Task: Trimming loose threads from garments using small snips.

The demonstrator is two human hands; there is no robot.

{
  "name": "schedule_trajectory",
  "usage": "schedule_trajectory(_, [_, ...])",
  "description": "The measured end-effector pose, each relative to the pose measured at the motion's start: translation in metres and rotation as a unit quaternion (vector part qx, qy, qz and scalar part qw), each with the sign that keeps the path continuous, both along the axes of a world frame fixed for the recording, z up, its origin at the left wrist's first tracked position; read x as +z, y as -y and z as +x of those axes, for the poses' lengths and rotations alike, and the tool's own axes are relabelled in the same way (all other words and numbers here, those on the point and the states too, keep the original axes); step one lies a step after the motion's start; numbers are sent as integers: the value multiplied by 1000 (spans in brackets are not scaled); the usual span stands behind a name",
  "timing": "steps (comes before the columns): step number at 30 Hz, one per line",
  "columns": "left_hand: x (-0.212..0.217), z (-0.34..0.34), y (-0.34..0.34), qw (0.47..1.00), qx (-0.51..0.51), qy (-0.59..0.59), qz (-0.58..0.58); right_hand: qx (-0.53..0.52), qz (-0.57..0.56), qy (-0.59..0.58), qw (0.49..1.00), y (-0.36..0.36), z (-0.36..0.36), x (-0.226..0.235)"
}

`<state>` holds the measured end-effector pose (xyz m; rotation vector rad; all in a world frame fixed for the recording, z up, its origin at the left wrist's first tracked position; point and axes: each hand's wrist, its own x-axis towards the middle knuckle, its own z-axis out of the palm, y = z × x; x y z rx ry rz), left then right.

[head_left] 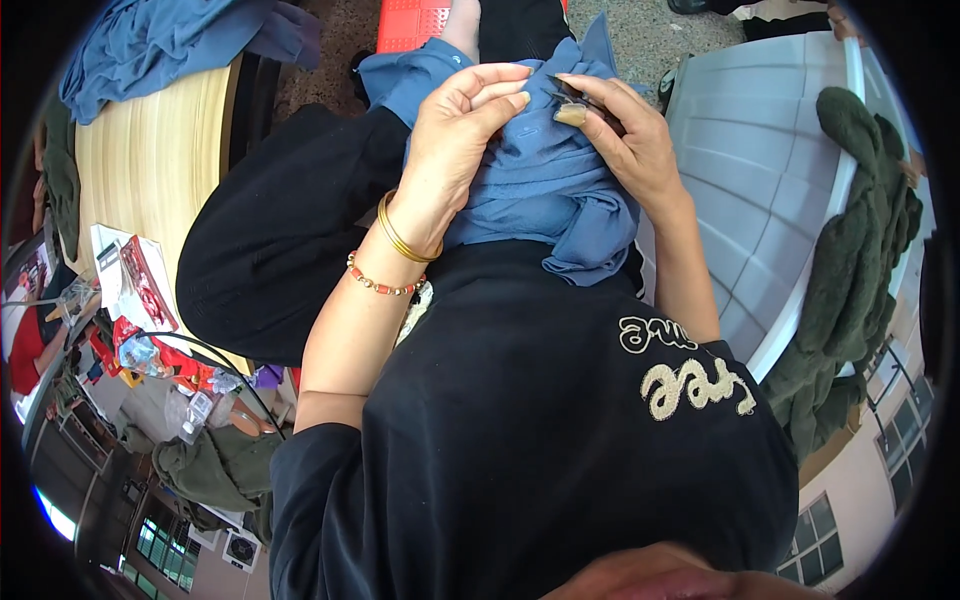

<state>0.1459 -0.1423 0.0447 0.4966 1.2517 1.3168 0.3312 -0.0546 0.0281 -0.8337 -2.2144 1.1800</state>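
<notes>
1 cloth (525, 185): blue, soft, wrinkled, across blk trousers (290, 220).
L hand (450, 125): fingers curled, fingertips nr thumb; can't tell if pinching.
R hand (640, 135): gripping dk pointed snips (566, 90) over cloth.
Desk (150, 160): pale woodgrain.

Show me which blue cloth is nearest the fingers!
The lap cloth, beneath the left hand and right hand; the other blue cloth lies on the wooden table.

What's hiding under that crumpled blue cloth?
Black legwear shows beside the blue cloth and seems to run beneath it. The cloth covers the rest, so I can't see anything else there.
</notes>
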Motion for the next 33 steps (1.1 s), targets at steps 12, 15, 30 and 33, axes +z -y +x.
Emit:
schedule_trajectory(12, [-11, 11, 25, 1000, -16, -14, -11, -6, 70, 7, 998, 31, 16, -13])
schedule_trajectory(15, [-12, 14, 28, 1000, -13, -21, 4, -6, 77, 1, 997, 33, 16, -14])
schedule_trajectory(30, [-10, 13, 25, 999, -6, -35, 24, 12, 79, -8, 997, 23, 14, -10])
schedule_trajectory(33, [-12, 8, 25, 1000, -9, -23, 18, 10, 86, -1, 996, 24, 11, -7])
